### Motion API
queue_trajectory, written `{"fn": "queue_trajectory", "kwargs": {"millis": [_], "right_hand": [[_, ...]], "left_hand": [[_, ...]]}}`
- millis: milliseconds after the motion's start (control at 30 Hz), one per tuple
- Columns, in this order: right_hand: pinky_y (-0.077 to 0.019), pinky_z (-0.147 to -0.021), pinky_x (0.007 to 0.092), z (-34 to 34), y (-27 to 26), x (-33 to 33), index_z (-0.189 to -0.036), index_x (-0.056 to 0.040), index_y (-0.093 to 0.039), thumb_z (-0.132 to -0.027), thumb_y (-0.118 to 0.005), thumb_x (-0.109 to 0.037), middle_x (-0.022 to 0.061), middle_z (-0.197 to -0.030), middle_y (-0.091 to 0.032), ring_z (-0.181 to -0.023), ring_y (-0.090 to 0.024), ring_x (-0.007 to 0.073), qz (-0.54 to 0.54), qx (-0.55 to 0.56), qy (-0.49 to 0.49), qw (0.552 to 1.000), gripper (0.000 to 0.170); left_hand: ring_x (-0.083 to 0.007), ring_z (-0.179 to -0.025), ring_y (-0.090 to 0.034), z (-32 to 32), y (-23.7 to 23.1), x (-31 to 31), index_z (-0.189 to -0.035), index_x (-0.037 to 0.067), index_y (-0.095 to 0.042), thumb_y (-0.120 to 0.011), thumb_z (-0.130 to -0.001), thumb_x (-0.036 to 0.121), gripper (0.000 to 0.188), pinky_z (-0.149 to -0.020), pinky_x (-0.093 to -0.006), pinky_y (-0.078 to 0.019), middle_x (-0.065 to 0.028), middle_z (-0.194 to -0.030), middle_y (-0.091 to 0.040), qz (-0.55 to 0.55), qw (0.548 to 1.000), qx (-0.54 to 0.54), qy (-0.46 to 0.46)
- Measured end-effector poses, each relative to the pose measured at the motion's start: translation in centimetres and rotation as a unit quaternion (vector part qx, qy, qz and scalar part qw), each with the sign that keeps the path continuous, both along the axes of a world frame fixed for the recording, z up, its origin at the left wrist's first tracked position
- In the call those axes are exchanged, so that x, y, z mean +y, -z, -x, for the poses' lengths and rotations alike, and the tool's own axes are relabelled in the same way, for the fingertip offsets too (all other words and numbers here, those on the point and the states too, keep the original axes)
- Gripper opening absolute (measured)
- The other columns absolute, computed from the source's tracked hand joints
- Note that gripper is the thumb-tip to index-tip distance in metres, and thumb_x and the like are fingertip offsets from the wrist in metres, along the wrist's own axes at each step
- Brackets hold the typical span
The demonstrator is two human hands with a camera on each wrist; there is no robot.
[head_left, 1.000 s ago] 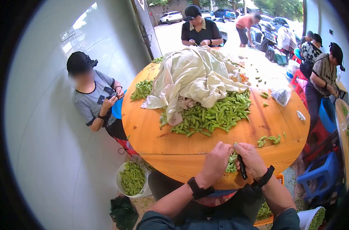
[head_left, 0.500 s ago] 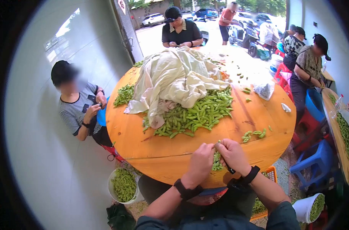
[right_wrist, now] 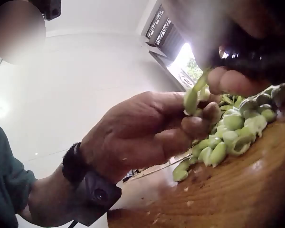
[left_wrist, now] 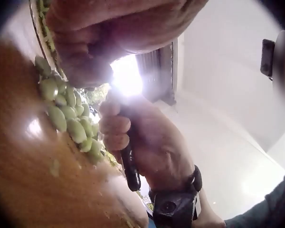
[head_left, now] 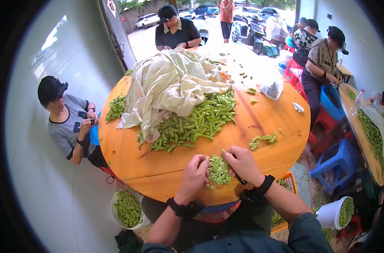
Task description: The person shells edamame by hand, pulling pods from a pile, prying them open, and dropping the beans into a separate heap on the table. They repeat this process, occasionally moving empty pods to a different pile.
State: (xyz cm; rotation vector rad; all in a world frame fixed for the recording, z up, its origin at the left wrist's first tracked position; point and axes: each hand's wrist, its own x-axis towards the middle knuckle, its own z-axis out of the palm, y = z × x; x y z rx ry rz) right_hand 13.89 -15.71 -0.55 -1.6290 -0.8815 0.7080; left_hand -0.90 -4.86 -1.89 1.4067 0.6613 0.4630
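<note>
1. We see the left hand [head_left: 194, 176] pinching a green pod [right_wrist: 192, 100] near loose beans [head_left: 220, 172] on the wooden table [head_left: 137, 163].
2. Beside it, we see the right hand [head_left: 245, 165], fingers curled round a black handle [left_wrist: 130, 167].

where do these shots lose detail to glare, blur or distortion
Head view: black fisheye rim, and daylight bleaching the far side of the wooden table; left wrist: white glare between left hand and right hand, plus a bright spot on the table; right wrist: the right hand dark and hazy at top right, green beans clearer.
</note>
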Motion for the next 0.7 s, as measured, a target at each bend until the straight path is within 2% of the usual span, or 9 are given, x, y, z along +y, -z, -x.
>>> {"fn": "queue_trajectory", "kwargs": {"millis": [167, 267, 400, 467, 533, 600, 700], "right_hand": [[-0.0450, -0.043, 0.0258, 0.2, 0.2, -0.1, -0.087, 0.0020, -0.060, -0.094, -0.061, -0.020, 0.0053, -0.061, -0.060, -0.047, -0.057, 0.0100, -0.008, 0.027, 0.013, 1.000, 0.023], [-0.0451, -0.044, 0.0251, 0.5, 0.0, -0.1, -0.088, 0.0021, -0.060, -0.094, -0.061, -0.020, 0.0049, -0.062, -0.059, -0.048, -0.056, 0.0093, -0.009, 0.032, 0.014, 0.999, 0.023], [-0.0450, -0.044, 0.0248, 0.9, -0.1, -0.3, -0.089, 0.0020, -0.060, -0.094, -0.062, -0.020, 0.0048, -0.064, -0.060, -0.049, -0.057, 0.0090, -0.026, 0.021, 0.011, 0.999, 0.023], [-0.0410, -0.041, 0.0225, 1.1, -0.3, -0.5, -0.086, -0.0017, -0.056, -0.097, -0.060, -0.017, 0.0016, -0.057, -0.057, -0.045, -0.053, 0.0066, -0.043, 0.045, 0.017, 0.998, 0.019], [-0.0409, -0.041, 0.0226, 1.3, -0.3, -0.6, -0.087, -0.0018, -0.056, -0.096, -0.060, -0.017, 0.0017, -0.057, -0.057, -0.045, -0.052, 0.0068, -0.048, 0.052, 0.018, 0.997, 0.018], [-0.0407, -0.041, 0.0227, 1.5, -0.2, -0.6, -0.087, -0.0020, -0.056, -0.096, -0.060, -0.017, 0.0018, -0.057, -0.057, -0.044, -0.052, 0.0069, -0.053, 0.058, 0.018, 0.997, 0.018], [-0.0408, -0.042, 0.0229, 1.9, 0.2, -0.6, -0.089, -0.0016, -0.057, -0.096, -0.061, -0.016, 0.0024, -0.058, -0.057, -0.046, -0.053, 0.0071, -0.064, 0.007, 0.026, 0.998, 0.016]], "left_hand": [[-0.0066, -0.060, -0.055, 0.3, -0.5, -0.7, -0.103, 0.002, -0.056, -0.059, -0.093, 0.010, 0.013, -0.050, -0.0197, -0.0465, 0.0005, -0.076, -0.056, -0.006, 1.000, -0.010, -0.016], [-0.0068, -0.061, -0.056, 0.5, -1.2, -1.1, -0.103, 0.002, -0.056, -0.061, -0.093, 0.010, 0.014, -0.050, -0.0207, -0.0474, -0.0008, -0.077, -0.058, -0.061, 0.997, 0.050, 0.014], [-0.0074, -0.064, -0.058, 0.1, 0.1, -0.9, -0.103, 0.002, -0.056, -0.062, -0.092, 0.009, 0.015, -0.053, -0.0218, -0.0497, -0.0020, -0.081, -0.061, -0.005, 1.000, 0.012, 0.016], [-0.0078, -0.067, -0.060, -0.1, 0.0, -1.0, -0.104, 0.002, -0.056, -0.062, -0.092, 0.009, 0.015, -0.055, -0.0222, -0.0507, -0.0021, -0.084, -0.061, 0.018, 1.000, -0.001, 0.019], [-0.0083, -0.073, -0.062, -0.4, -0.5, -1.4, -0.104, 0.002, -0.056, -0.061, -0.091, 0.006, 0.014, -0.062, -0.0224, -0.0529, -0.0017, -0.090, -0.061, 0.071, 0.997, -0.043, -0.003], [-0.0084, -0.075, -0.062, -0.6, -0.1, -1.3, -0.104, 0.002, -0.056, -0.060, -0.091, 0.005, 0.014, -0.065, -0.0228, -0.0534, -0.0015, -0.092, -0.061, 0.066, 0.996, -0.053, 0.004], [-0.0078, -0.077, -0.061, -0.8, -0.1, -1.5, -0.104, 0.001, -0.057, -0.058, -0.090, 0.003, 0.014, -0.067, -0.0225, -0.0533, -0.0009, -0.094, -0.061, 0.052, 0.996, -0.064, 0.016]]}}
